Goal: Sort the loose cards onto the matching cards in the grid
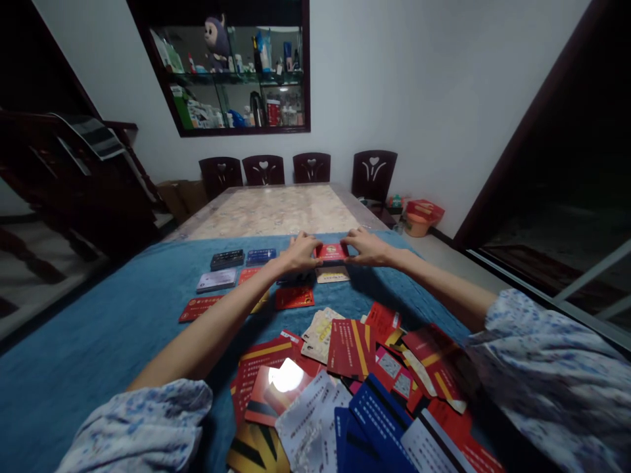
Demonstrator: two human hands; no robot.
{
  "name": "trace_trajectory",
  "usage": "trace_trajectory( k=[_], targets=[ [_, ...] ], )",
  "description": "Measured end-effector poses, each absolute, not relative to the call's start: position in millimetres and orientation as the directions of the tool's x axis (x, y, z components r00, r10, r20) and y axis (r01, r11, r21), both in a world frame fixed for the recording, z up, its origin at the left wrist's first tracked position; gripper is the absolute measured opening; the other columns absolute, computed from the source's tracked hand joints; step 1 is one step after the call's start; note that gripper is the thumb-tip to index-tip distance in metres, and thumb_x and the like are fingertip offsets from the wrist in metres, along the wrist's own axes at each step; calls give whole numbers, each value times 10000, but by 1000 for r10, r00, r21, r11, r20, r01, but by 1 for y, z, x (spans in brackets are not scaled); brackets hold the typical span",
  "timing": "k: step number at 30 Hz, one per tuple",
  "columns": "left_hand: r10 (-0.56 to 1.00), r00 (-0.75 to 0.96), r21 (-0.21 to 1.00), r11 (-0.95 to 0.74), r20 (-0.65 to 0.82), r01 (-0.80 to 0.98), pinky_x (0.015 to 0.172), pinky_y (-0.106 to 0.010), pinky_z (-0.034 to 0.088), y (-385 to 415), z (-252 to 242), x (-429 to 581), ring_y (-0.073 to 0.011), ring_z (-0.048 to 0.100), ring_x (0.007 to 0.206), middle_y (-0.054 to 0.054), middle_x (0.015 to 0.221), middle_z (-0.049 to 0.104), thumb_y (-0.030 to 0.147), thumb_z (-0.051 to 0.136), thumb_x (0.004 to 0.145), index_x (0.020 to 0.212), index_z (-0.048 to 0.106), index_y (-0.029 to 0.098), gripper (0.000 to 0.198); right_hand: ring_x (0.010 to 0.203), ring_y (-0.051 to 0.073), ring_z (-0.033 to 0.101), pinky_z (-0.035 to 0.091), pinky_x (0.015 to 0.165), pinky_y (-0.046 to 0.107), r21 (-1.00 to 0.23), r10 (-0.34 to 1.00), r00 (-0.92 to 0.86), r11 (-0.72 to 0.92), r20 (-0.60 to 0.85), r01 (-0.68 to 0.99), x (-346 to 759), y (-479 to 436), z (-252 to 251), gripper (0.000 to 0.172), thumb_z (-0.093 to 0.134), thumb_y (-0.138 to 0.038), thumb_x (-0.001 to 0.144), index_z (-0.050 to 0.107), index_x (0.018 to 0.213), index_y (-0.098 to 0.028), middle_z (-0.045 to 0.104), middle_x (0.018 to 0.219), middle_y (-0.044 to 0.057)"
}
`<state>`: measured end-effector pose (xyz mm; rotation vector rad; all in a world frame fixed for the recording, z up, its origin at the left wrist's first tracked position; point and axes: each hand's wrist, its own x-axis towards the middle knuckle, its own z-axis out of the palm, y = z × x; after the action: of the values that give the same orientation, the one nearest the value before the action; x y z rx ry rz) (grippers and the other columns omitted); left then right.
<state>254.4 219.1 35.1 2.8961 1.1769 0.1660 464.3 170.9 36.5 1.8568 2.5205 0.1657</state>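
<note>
Both arms reach forward over the blue cloth. My left hand (298, 253) grips the left edge of a red card stack (331, 251), and my right hand (365, 248) grips its right edge. Just in front of it lies a cream card stack (332, 274). Further left are a black card stack (227, 259), a blue card stack (261, 256), a white card stack (217, 280) and red cards (294, 297). My left wrist and forearm partly cover some of these. A loose heap of mixed cards (351, 346), red, blue, white and gold, spreads nearest me.
A blue cloth (142, 315) covers the near part of the marble-patterned table (290, 207). Several dark chairs (263, 171) stand along the far side. A glass-shelved cabinet (236, 72) is set into the wall. An orange bucket (417, 225) sits on the floor at right.
</note>
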Motion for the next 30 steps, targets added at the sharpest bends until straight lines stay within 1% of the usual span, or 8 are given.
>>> trace_trajectory(
  k=[7, 11, 14, 17, 22, 26, 30],
  targets=[
    [723, 688, 23, -690, 64, 723, 1034, -519, 375, 233, 30, 265, -335, 412, 1247, -118, 1232, 621, 332, 628, 824, 1089, 656, 178, 308, 1210, 345, 456, 471, 857, 375, 97, 975, -224, 223, -7, 970, 463, 195, 30, 442, 623, -390, 845, 616, 1235, -181, 542, 1271, 176],
    [745, 666, 16, -667, 47, 745, 1040, -555, 367, 243, 28, 270, -342, 410, 1251, -136, 1234, 613, 368, 610, 838, 1071, 654, 172, 308, 1197, 351, 480, 476, 866, 382, 82, 982, -186, 187, -26, 979, 463, 210, 30, 497, 640, -454, 833, 613, 1259, -200, 570, 1253, 173],
    [753, 657, -5, -657, 29, 753, 1044, -567, 361, 248, 25, 274, -344, 412, 1245, -143, 1226, 615, 358, 614, 824, 1056, 654, 167, 303, 1195, 353, 501, 485, 867, 384, 92, 985, -165, 170, -57, 981, 462, 217, 28, 498, 654, -446, 821, 620, 1260, -213, 590, 1259, 163],
    [759, 651, -17, -651, 14, 759, 1054, -568, 351, 251, 21, 277, -340, 407, 1247, -133, 1225, 627, 319, 618, 807, 1045, 659, 174, 282, 1181, 341, 533, 496, 854, 377, 100, 984, -156, 165, -92, 981, 461, 221, 24, 482, 644, -419, 826, 621, 1263, -219, 605, 1274, 153],
    [762, 647, -9, -647, -9, 762, 1043, -548, 377, 252, 15, 280, -351, 412, 1263, -139, 1195, 652, 276, 619, 788, 1045, 680, 174, 283, 1130, 321, 591, 499, 841, 359, 103, 983, -150, 161, -106, 982, 463, 224, 19, 486, 641, -397, 815, 624, 1267, -218, 636, 1263, 146],
    [768, 639, -2, -640, -32, 769, 1056, -555, 365, 250, 16, 282, -357, 419, 1271, -143, 1208, 652, 227, 608, 770, 1042, 691, 166, 290, 1140, 318, 598, 502, 841, 347, 102, 979, -167, 180, -118, 978, 464, 230, 14, 501, 654, -377, 795, 631, 1270, -218, 650, 1268, 138],
    [779, 624, -27, -626, -62, 779, 1066, -562, 357, 249, 15, 284, -347, 421, 1281, -150, 1246, 636, 186, 581, 769, 1048, 687, 158, 300, 1113, 286, 627, 498, 855, 308, 103, 974, -180, 195, -134, 976, 464, 236, 8, 500, 669, -356, 783, 643, 1262, -214, 695, 1201, 110]
  ],
)
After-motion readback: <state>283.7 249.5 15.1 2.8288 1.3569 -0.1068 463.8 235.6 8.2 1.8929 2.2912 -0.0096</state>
